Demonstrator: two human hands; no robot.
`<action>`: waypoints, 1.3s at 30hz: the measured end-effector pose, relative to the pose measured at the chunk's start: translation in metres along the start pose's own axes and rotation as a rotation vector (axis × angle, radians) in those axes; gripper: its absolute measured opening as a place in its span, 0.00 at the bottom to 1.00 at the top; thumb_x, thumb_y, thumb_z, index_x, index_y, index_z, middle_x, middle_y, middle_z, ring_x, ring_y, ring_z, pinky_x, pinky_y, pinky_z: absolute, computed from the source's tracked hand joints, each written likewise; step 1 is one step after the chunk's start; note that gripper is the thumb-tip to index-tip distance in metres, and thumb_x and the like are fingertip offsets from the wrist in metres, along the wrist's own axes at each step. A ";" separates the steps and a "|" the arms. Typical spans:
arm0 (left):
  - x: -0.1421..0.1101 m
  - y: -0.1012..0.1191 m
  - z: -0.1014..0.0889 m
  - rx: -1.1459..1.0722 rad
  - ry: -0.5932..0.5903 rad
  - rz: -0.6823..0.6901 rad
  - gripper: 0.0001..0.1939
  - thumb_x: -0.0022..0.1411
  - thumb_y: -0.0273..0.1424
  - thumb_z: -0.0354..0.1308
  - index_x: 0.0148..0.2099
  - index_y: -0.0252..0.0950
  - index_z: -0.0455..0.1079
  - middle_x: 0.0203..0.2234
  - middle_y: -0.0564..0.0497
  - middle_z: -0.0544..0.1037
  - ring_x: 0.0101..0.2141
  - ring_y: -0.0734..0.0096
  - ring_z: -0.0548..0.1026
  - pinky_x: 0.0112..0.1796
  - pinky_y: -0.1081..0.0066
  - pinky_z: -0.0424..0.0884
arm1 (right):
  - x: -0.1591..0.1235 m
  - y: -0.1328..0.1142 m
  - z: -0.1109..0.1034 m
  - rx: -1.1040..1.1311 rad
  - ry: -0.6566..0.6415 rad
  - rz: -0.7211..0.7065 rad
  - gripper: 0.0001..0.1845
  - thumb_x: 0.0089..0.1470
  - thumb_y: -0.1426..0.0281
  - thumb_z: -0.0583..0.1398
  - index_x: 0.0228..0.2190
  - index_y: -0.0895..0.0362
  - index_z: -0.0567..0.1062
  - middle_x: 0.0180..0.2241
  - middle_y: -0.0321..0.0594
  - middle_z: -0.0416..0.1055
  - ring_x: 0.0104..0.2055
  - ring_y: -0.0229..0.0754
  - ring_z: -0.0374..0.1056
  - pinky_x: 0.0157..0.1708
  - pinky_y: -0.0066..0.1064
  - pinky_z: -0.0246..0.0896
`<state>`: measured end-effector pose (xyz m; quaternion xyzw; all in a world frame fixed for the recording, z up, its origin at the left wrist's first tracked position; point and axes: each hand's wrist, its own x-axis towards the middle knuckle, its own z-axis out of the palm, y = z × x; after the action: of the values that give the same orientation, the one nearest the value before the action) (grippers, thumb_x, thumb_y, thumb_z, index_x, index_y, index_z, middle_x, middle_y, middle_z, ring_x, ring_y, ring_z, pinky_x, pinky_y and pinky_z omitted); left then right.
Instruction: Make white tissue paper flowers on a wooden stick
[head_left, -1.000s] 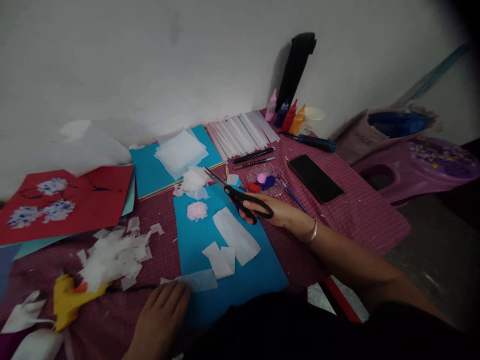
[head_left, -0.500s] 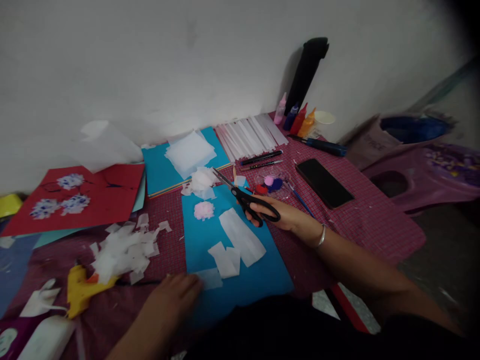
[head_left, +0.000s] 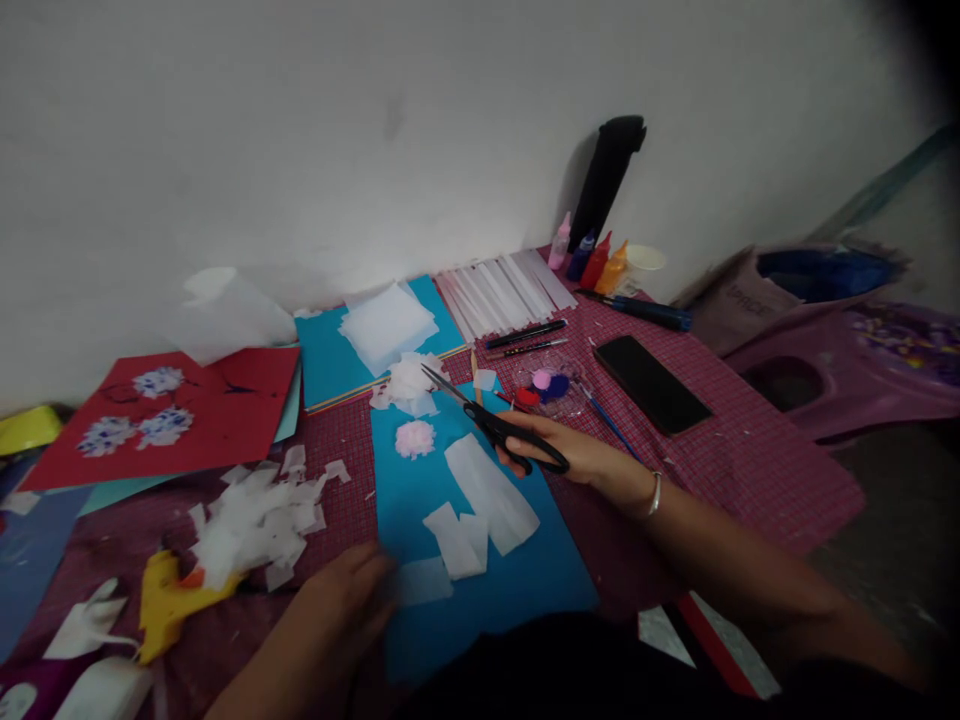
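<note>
My right hand (head_left: 551,450) grips black-handled scissors (head_left: 480,410), the blades pointing up and left over the blue card (head_left: 420,640). By the left edge of that card is my left hand (head_left: 352,590), its fingers smeared by motion. A thin white paper piece (head_left: 424,582) lies right beside those fingertips; whether they touch it I cannot tell. Folded white paper strips (head_left: 459,540) and a wider strip (head_left: 491,495) rest on the card. A pale pink paper flower (head_left: 415,439) sits above them, and a crumpled white tissue bunch (head_left: 411,383) lies near the scissor tips.
Cut white squares (head_left: 259,520) are heaped at left, beside a yellow glue gun (head_left: 161,600). A red sheet (head_left: 225,420) bears blue-white flowers. At right are a paint palette (head_left: 551,385), a phone (head_left: 652,383), a cutter (head_left: 649,312) and paint bottles (head_left: 596,262).
My left hand has drawn slightly left, away from the thin paper piece. The scissors stay in my right hand. The whole view has shifted a little.
</note>
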<state>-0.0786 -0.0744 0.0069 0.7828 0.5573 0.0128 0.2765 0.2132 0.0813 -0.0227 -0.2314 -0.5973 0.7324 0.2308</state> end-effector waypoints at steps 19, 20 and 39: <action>0.022 0.012 -0.024 -0.268 0.087 -0.183 0.05 0.53 0.25 0.49 0.27 0.38 0.62 0.23 0.54 0.70 0.24 0.73 0.68 0.27 0.73 0.65 | -0.001 -0.011 0.002 -0.064 -0.029 0.041 0.22 0.54 0.56 0.57 0.41 0.61 0.67 0.29 0.36 0.62 0.27 0.31 0.59 0.26 0.25 0.57; 0.023 0.013 -0.025 -0.292 0.090 -0.169 0.04 0.53 0.25 0.50 0.28 0.38 0.63 0.25 0.54 0.71 0.25 0.73 0.69 0.27 0.73 0.65 | -0.001 -0.011 0.001 -0.062 -0.027 0.041 0.23 0.54 0.56 0.57 0.42 0.62 0.67 0.29 0.37 0.62 0.27 0.31 0.59 0.26 0.25 0.57; 0.087 0.001 -0.069 -1.415 0.678 -0.138 0.17 0.55 0.33 0.52 0.48 0.42 0.67 0.33 0.52 0.77 0.29 0.69 0.75 0.29 0.70 0.72 | -0.007 -0.022 0.010 -0.025 -0.127 -0.034 0.31 0.54 0.53 0.57 0.53 0.59 0.61 0.33 0.39 0.62 0.31 0.35 0.61 0.32 0.28 0.58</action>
<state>-0.0679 0.0306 0.0410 0.3380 0.5179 0.5854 0.5242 0.2142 0.0732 0.0013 -0.1770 -0.6238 0.7340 0.2018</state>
